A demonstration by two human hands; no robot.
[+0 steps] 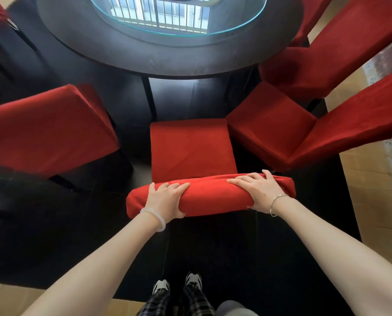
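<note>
1. In the head view, the middle chair (191,156) is seen straight ahead of the person, at 12 o'clock. It is turned to face the round table (167,62).
2. The chair back (213,195) is covered in red cloth, and its top edge is held by both hands.
3. The left hand (165,197) is wrapped round the top edge near its 9 o'clock end. The fingers are curled over the far side and the thumb is pressed on the near side.
4. The right hand (258,190) is clamped on the same edge near its 3 o'clock end. The fingers are spread over the top and the thumb is tucked below.
5. The seat (190,142) is seen past the hands. A dark gap is left between it and the table rim, so the chair is not tucked under.
6. A left red chair (46,128) is placed at 9 o'clock, and a right red chair (270,124) at 3 o'clock. A glass plate (144,30) is set on the table at 12 o'clock.
7. The grip is judged to be done. The move itself is judged to be left to do. The chair may be slid in or pulled out, but which one is meant cannot be told.
</note>
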